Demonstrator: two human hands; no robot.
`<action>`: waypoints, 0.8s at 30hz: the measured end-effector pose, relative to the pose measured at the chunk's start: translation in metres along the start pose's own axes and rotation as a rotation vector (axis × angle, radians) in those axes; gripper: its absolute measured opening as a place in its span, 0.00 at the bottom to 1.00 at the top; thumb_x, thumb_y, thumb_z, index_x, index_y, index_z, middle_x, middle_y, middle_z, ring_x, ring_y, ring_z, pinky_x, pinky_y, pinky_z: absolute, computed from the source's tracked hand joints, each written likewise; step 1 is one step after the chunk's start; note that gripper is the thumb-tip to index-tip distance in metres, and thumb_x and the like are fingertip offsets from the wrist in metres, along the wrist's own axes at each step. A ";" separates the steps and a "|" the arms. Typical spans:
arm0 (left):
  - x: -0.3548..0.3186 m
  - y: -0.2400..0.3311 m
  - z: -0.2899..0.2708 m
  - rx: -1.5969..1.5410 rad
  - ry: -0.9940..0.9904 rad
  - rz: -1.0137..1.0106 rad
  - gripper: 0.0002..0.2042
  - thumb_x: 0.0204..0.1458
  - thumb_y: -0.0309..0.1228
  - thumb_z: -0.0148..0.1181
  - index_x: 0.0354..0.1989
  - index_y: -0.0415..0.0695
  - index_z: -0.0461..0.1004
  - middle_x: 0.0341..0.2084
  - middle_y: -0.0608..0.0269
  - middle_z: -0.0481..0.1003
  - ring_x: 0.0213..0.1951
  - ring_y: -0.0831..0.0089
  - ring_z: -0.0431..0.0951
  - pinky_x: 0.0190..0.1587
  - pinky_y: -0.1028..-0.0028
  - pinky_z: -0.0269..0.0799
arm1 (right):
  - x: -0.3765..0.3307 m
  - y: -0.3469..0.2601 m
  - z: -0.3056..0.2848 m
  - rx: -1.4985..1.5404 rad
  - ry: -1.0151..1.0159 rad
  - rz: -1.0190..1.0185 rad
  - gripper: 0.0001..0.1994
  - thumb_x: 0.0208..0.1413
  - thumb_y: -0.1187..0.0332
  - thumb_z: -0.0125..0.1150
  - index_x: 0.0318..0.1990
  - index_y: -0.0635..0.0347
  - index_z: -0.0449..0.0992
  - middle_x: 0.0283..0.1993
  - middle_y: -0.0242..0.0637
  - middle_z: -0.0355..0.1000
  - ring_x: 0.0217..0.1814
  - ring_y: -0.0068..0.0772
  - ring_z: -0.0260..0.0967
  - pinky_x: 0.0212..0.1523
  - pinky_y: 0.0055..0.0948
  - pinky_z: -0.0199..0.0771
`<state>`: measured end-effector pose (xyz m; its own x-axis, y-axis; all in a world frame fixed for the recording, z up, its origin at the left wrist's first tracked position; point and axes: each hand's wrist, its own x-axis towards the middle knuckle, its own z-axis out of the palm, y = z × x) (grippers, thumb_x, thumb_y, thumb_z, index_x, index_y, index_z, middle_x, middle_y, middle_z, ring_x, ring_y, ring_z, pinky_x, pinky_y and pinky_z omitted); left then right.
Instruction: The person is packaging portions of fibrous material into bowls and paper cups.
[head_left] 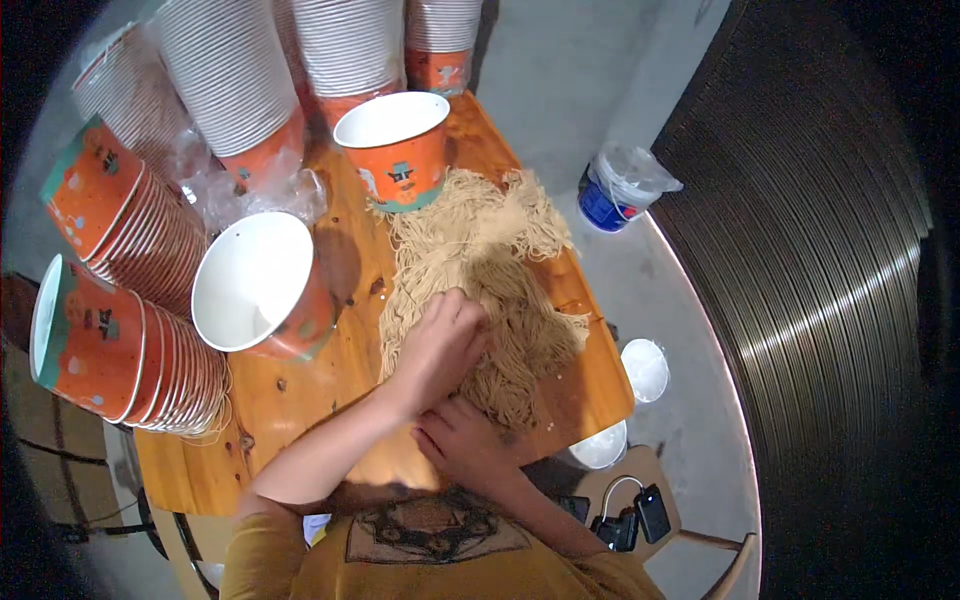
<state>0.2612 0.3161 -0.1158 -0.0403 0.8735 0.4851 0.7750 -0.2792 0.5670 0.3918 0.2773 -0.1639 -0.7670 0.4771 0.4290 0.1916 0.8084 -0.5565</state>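
A wide pile of thin tan noodles (470, 255) lies in tangled strands on the wooden table (300, 400). My left hand (440, 345) reaches over its near side, fingers curled down and closed on some strands. Just below the left wrist, my right hand (460, 440) rests at the pile's near edge with its fingers bent in. What the right fingers hold, if anything, is hidden. An orange paper bucket (265, 285) with a white inside leans open to the left of the pile. Another orange paper bucket (400, 160) stands upright at the pile's far edge.
Nested stacks of orange buckets (130, 350) lie along the table's left side. Tall stacks (230, 80) in clear plastic stand behind. On the floor to the right are a blue-and-white pail (615, 195) and white round containers (645, 370). A stool (640, 475) holds dark devices with a cable.
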 end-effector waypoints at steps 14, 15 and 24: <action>-0.093 0.035 -0.096 -0.447 -0.048 -0.491 0.04 0.56 0.24 0.50 0.30 0.40 0.63 0.20 0.60 0.64 0.24 0.69 0.64 0.29 0.72 0.62 | -0.005 -0.021 -0.020 0.066 0.163 0.069 0.11 0.46 0.68 0.62 0.38 0.60 0.75 0.42 0.42 0.71 0.45 0.45 0.68 0.47 0.37 0.70; -0.105 0.040 -0.106 -0.355 -0.073 -0.519 0.04 0.55 0.24 0.51 0.30 0.40 0.64 0.20 0.58 0.65 0.24 0.66 0.66 0.30 0.70 0.64 | -0.002 -0.028 -0.023 0.068 0.246 -0.006 0.12 0.45 0.68 0.63 0.39 0.60 0.75 0.41 0.41 0.71 0.44 0.43 0.69 0.47 0.36 0.70; -0.142 0.068 -0.166 0.039 -0.104 -0.314 0.05 0.53 0.24 0.54 0.34 0.38 0.65 0.27 0.52 0.68 0.33 0.52 0.71 0.36 0.62 0.67 | 0.042 -0.084 -0.010 0.025 0.006 -0.334 0.08 0.51 0.65 0.60 0.36 0.56 0.74 0.31 0.37 0.72 0.33 0.41 0.72 0.36 0.37 0.73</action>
<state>0.2146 0.1070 -0.0359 -0.2173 0.9512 0.2189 0.7586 0.0234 0.6511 0.3493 0.2334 -0.0919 -0.7815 0.1889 0.5946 -0.0850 0.9119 -0.4015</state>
